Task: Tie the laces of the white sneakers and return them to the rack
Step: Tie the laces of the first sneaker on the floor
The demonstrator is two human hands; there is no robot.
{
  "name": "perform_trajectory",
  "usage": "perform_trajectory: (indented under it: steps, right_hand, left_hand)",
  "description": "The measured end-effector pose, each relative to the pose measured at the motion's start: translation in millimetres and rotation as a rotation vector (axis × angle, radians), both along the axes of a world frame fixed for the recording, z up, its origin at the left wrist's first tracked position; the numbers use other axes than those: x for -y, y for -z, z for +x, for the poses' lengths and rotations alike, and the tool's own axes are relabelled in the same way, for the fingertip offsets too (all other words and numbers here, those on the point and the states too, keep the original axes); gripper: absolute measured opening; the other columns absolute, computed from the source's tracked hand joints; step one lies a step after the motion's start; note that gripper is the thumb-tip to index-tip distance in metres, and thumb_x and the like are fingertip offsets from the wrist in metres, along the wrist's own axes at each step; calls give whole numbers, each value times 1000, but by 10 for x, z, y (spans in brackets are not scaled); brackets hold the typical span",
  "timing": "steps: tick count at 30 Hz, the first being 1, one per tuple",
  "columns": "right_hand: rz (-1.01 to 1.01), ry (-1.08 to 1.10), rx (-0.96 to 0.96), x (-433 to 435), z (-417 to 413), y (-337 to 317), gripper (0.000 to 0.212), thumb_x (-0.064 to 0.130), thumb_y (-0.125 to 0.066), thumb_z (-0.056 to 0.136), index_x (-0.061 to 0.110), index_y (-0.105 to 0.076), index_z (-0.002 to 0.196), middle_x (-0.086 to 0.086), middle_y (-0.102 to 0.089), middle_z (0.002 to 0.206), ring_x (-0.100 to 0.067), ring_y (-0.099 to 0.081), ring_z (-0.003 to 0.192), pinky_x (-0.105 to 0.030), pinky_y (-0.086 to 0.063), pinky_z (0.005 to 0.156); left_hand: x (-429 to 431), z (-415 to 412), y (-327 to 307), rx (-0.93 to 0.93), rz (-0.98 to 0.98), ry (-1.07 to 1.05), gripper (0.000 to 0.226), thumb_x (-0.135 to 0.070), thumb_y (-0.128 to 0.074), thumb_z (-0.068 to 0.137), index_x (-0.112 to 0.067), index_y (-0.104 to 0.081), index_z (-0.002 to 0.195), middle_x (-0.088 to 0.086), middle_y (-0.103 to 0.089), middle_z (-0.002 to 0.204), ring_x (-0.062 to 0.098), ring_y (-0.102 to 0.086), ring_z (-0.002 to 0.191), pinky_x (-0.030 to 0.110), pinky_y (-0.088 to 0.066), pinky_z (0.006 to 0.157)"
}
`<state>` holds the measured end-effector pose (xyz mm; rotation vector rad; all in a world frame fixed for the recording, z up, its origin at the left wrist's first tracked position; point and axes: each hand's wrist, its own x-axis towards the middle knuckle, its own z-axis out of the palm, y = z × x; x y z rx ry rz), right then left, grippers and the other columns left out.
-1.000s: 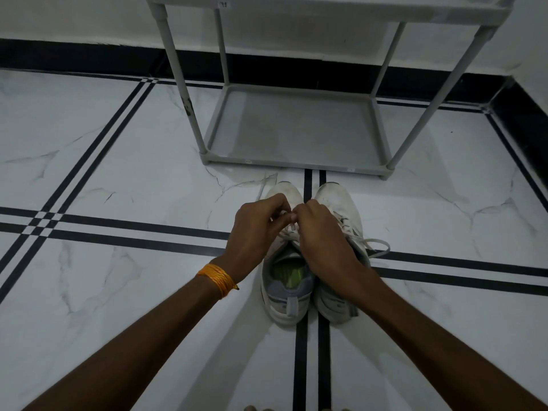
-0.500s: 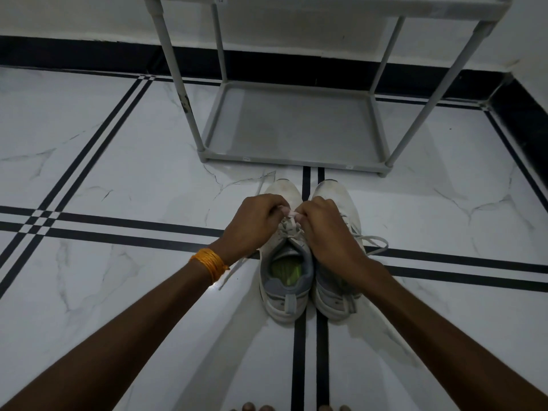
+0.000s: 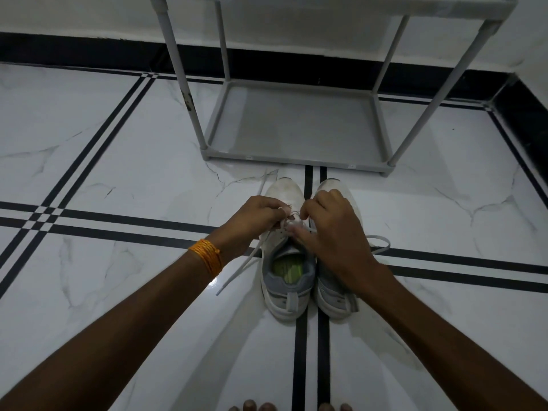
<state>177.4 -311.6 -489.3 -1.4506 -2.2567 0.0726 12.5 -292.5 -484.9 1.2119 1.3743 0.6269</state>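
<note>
Kneeling or crouching seems the posture, since bare toes [image 3: 255, 406] show at the 6 o'clock edge and both forearms reach toward 12 o'clock over a white marble floor with black inlaid stripes [image 3: 118, 232]. On the left wrist sits a band of orange thread [image 3: 207, 258].

Past the wrists, a pair of white low-top sneakers with grey heel collars [image 3: 289, 280] stands side by side on the floor, heels toward the person, toes toward 12 o'clock, so each shoe's long axis runs straight away from the body. The left hand [image 3: 252, 221] and the right hand [image 3: 332, 229] meet over the lacing of the left-hand shoe, both pinching its flat white lace [image 3: 289, 223] between fingertips. One free lace end [image 3: 237, 271] trails off toward 8 o'clock across the floor. The right hand lies across the other shoe, whose lace loop [image 3: 379, 243] spills out at 3 o'clock; whether that one is knotted cannot be told.

Beyond the toes, close by at 12 o'clock, stands a grey tubular-frame shoe rack with a fabric bottom shelf [image 3: 296, 126], nothing on that shelf. Judging from this, tying is mid-knot on the first shoe, and the later return is a short push or lift straight ahead along the shoes' own axis.
</note>
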Motion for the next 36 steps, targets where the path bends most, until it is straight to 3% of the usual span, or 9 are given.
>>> perform_trajectory:
  steps: [5,10,13,16,19,23,25,29,36]
  right_hand:
    - [8,-37,14,-13,-18,-66,16,16,-66,87,4,-67,77,-12,-64,77,-26,-56,73,-38,-51,64]
    - [-280,105,-71,-12,329,-92,29,27,-61,92,12,-62,68,2,-53,68,-17,-49,68,-29,-35,66]
    - [-497,128,-13,46,580,-49,31,27,-63,90,7,-65,67,-7,-64,69,-22,-58,64,-31,-41,60]
    - [-586,121,69,81,584,-45,32,28,-64,90,10,-63,63,-8,-65,67,-22,-59,63,-28,-39,56]
    - [-677,177,-153,49,584,-152,32,30,-64,89,12,-66,63,-4,-64,63,-17,-59,63,-26,-44,60]
    - [-866,128,-898,31,516,-200,30,16,-53,95,-3,-68,77,-13,-72,92,-19,-65,90,-32,-51,76]
    - [-975,82,-1227,16,392,-149,36,13,-46,96,-1,-55,64,-14,-73,109,-21,-65,106,-29,-48,69]
    - [-1178,180,-1726,-82,280,-45,34,15,-45,95,14,-42,61,-5,-65,68,-20,-69,84,-17,-41,44]
    - [-1132,431,-1350,-218,185,11,36,6,-43,92,15,-36,57,1,-36,50,-13,-39,46,-19,-23,34]
  left_hand:
    - [3,-24,-13,-96,117,18,24,-25,-59,95,-7,-75,95,2,-71,83,15,-65,79,31,-54,77]
    - [-30,-310,79,-621,552,30,26,-31,-60,94,-14,-77,85,0,-73,70,8,-60,59,19,-44,61]
    - [27,-499,308,-803,538,40,28,-33,-59,95,-13,-75,83,5,-72,70,13,-55,59,19,-31,53]
    - [146,-500,505,-821,469,37,29,-30,-57,96,-11,-71,79,8,-72,71,18,-59,60,26,-41,58]
    - [195,-485,464,-543,333,-168,37,-31,-54,97,-7,-64,71,8,-70,69,22,-66,63,31,-53,64]
    - [181,-380,334,266,-52,-302,39,-28,-47,101,5,-68,102,16,-74,101,26,-70,96,37,-55,84]
    - [165,-296,312,673,-201,-363,42,-28,-46,102,7,-63,118,19,-70,117,27,-66,110,39,-53,95]
    - [126,-169,296,1046,-443,-576,30,-27,-50,99,-6,-65,84,9,-71,78,18,-67,79,21,-52,64]
    - [-2,-123,420,916,-496,-677,36,-21,-36,103,-14,-38,68,-2,-36,46,10,-39,41,18,-20,32]
